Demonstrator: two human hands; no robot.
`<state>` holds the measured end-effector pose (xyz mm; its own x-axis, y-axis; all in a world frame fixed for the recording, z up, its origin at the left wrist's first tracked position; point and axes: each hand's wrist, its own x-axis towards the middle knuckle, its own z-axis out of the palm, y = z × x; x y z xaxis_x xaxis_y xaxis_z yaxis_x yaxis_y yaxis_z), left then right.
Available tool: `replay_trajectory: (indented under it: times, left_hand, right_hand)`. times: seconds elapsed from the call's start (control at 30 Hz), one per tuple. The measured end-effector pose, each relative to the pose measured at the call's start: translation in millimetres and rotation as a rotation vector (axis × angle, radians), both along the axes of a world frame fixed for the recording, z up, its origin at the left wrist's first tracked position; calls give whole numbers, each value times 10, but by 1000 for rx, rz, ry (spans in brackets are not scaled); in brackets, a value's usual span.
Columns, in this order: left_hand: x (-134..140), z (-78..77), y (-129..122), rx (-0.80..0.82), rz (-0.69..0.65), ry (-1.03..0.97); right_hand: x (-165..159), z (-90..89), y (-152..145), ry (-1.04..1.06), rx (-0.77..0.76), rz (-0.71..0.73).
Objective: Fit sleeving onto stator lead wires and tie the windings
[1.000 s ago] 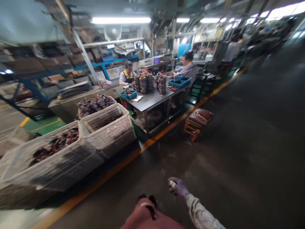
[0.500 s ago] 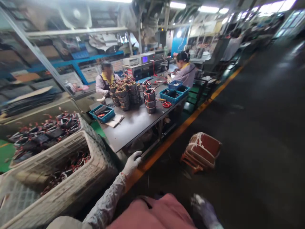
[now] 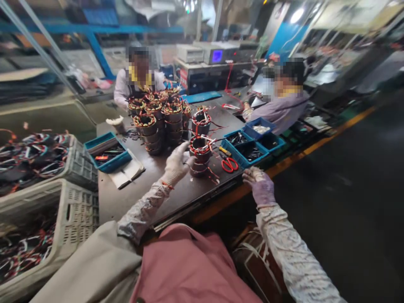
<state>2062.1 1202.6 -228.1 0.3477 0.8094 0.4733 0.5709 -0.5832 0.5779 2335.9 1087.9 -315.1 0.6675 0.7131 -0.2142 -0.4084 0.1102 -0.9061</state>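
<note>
Wire coils [image 3: 200,157] are stacked upright near the front edge of the table [image 3: 186,196], straight ahead; clock positions refer to this stack. Right hand [image 3: 260,186]: gloved, at 4 o'clock, fingers loosely bent, apparently empty. Left hand [image 3: 176,167]: gloved, at 9 o'clock, close to the stack, fingers half spread, nothing gripped; contact cannot be confirmed. Red-handled scissors [image 3: 229,164] lie at 3 o'clock, beside a blue tray [image 3: 267,156]. A coil group [image 3: 150,131] stands at 10 o'clock. Farther back: one co-worker [image 3: 121,87], 11 o'clock; another co-worker [image 3: 288,107], 2 o'clock; a machine [image 3: 210,53] with lit screen, 12 o'clock.
</note>
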Motion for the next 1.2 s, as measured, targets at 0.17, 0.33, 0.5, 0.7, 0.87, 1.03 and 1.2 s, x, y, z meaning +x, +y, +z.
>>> replay_trajectory:
  times: [0.17, 0.33, 0.5, 0.7, 0.87, 1.03, 1.2]
  left_hand:
    - [366, 63, 263, -130, 35, 258]
    - [260, -112, 252, -247, 21, 190]
    - [310, 107, 187, -38, 140, 253]
    - [654, 567, 541, -220, -120, 956]
    - [863, 672, 825, -347, -383, 1155]
    - [607, 646, 621, -274, -79, 889]
    - [262, 799, 630, -260, -166, 414]
  right_hand:
    - [154, 446, 1171, -112, 173, 144]
    - [-151, 611, 1821, -92, 348, 468]
    - [-128, 696, 1807, 75, 382, 751]
    - [105, 590, 1686, -339, 506, 647]
    - [268, 594, 1646, -1247, 885, 647]
    - [259, 605, 1651, -1554, 893, 619]
    - [289, 711, 1584, -1704, 797, 658]
